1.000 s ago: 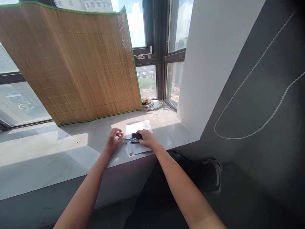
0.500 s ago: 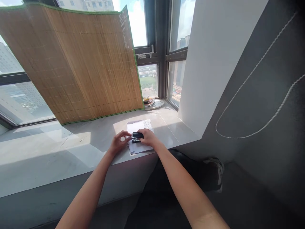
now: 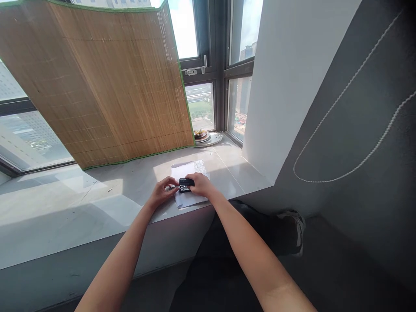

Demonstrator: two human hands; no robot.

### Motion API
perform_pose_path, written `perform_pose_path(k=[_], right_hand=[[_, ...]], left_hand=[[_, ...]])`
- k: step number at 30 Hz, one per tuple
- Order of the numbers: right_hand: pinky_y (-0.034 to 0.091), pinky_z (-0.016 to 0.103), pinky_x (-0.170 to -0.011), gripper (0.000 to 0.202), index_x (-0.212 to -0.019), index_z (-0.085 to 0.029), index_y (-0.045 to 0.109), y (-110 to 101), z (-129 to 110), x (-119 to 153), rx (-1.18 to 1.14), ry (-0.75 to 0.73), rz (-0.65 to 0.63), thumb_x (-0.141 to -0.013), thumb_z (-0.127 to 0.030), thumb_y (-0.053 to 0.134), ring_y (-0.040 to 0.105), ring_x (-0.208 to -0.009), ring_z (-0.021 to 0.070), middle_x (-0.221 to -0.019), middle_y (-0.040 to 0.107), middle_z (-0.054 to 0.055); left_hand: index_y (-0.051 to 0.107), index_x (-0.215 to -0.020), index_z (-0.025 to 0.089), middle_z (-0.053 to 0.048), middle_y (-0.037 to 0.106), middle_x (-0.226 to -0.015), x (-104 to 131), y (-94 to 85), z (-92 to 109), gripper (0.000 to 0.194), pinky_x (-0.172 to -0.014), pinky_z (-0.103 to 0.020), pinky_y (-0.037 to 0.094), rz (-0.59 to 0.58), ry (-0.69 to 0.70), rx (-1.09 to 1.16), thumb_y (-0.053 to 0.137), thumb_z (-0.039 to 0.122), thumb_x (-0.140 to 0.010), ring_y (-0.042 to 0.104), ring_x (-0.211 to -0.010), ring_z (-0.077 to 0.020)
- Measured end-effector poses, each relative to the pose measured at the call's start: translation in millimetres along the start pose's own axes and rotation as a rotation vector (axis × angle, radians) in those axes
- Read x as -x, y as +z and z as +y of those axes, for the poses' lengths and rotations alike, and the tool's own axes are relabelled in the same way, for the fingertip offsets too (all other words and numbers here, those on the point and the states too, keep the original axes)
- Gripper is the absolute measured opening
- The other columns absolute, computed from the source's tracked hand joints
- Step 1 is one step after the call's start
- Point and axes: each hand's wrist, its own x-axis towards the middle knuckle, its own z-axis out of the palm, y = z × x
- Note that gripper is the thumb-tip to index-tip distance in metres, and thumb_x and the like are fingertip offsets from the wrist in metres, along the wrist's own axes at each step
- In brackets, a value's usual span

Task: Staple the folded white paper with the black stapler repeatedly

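A small black stapler (image 3: 186, 183) is over white paper sheets (image 3: 188, 200) on the window sill. My right hand (image 3: 200, 185) is wrapped round its right end. At the stapler's left end my left hand (image 3: 161, 191) has its thumb and fingertips pinched together; what they hold, if anything, is too small to make out. Dark markings or writing cover the upper right part of the paper, which lies near the sill's front edge.
The pale tiled sill (image 3: 136, 190) runs along the windows. A bamboo mat (image 3: 120, 86) with green edging leans against the glass. Stacked plates (image 3: 208, 139) stand in the window corner. A beaded cord (image 3: 325, 180) hangs at the right.
The view has shifted slightly. My left thumb and fingers have drawn closer together beside the stapler's left end. My right hand keeps its hold on the stapler.
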Motion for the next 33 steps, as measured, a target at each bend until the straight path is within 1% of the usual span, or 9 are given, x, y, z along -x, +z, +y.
perform_pose_path(k=[6,14,18,21,24,27,30,33], right_hand=[[0.049,0.029,-0.082,0.032,-0.12,-0.026,0.078,-3,-2,1,0.005,-0.011,-0.01,-0.088,-0.021,0.076,0.071,-0.104,0.0257,-0.113,0.08,0.006],[0.048,0.029,-0.08,0.031,-0.118,-0.026,0.079,-1,-1,1,0.004,-0.019,-0.001,-0.087,-0.021,0.074,0.071,-0.102,0.0254,-0.112,0.08,0.006],[0.048,0.031,-0.085,0.029,-0.117,-0.026,0.079,-2,-2,0,0.011,-0.021,-0.001,-0.088,-0.022,0.076,0.071,-0.103,0.0257,-0.111,0.08,0.006],[0.047,0.033,-0.09,0.028,-0.116,-0.025,0.079,-3,-3,0,-0.005,-0.023,-0.001,-0.088,-0.02,0.077,0.072,-0.106,0.0264,-0.11,0.081,0.005],[0.046,0.035,-0.096,0.034,-0.121,-0.027,0.077,-4,-3,2,-0.09,-0.034,0.049,-0.088,-0.016,0.078,0.072,-0.112,0.0257,-0.117,0.081,0.003],[0.044,0.039,-0.103,0.039,-0.124,-0.029,0.077,-7,-2,3,-0.146,0.006,0.115,-0.088,-0.013,0.079,0.071,-0.116,0.0258,-0.121,0.08,0.002],[0.044,0.043,-0.105,0.041,-0.122,-0.03,0.078,-14,0,4,-0.143,0.085,0.156,-0.088,-0.008,0.076,0.07,-0.119,0.0268,-0.121,0.079,0.002],[0.045,0.044,-0.107,0.045,-0.125,-0.031,0.079,-20,4,4,-0.155,0.117,0.181,-0.088,-0.006,0.074,0.068,-0.123,0.027,-0.124,0.079,0.002]], left_hand=[[0.077,-0.099,0.023,-0.005,0.078,-0.1,0,0.5,-2,0.023,-0.081,-0.036,0.056,0.016,-0.02,0.004,0.083,0.043,-0.09,0.074,-0.094,-0.0235],[0.078,-0.098,0.024,-0.005,0.079,-0.099,0,0.7,5,0.021,-0.081,-0.037,0.056,0.017,-0.02,-0.029,0.081,0.043,-0.091,0.074,-0.094,-0.0241],[0.077,-0.099,0.024,-0.005,0.079,-0.101,1,-0.5,7,0.021,-0.081,-0.036,0.056,0.003,-0.028,-0.05,0.081,0.043,-0.091,0.075,-0.095,-0.024],[0.078,-0.098,0.024,-0.005,0.08,-0.1,1,-0.9,9,0.021,-0.083,-0.038,0.058,-0.006,-0.022,-0.073,0.08,0.044,-0.092,0.076,-0.094,-0.0246],[0.083,-0.094,0.024,-0.007,0.083,-0.101,1,-0.6,12,0.022,-0.087,-0.041,0.061,-0.025,0.001,-0.062,0.078,0.046,-0.094,0.078,-0.094,-0.0263],[0.086,-0.091,0.025,-0.01,0.085,-0.103,1,-0.6,15,0.024,-0.091,-0.045,0.063,-0.015,0.024,-0.059,0.078,0.047,-0.094,0.079,-0.095,-0.0279],[0.086,-0.095,0.025,-0.01,0.085,-0.109,2,-1.0,15,0.023,-0.097,-0.049,0.063,0.007,0.021,-0.063,0.076,0.046,-0.096,0.08,-0.103,-0.0302],[0.086,-0.098,0.026,-0.009,0.085,-0.114,2,-1.2,13,0.023,-0.104,-0.053,0.062,0.017,0.011,-0.038,0.074,0.046,-0.097,0.08,-0.11,-0.0317]])
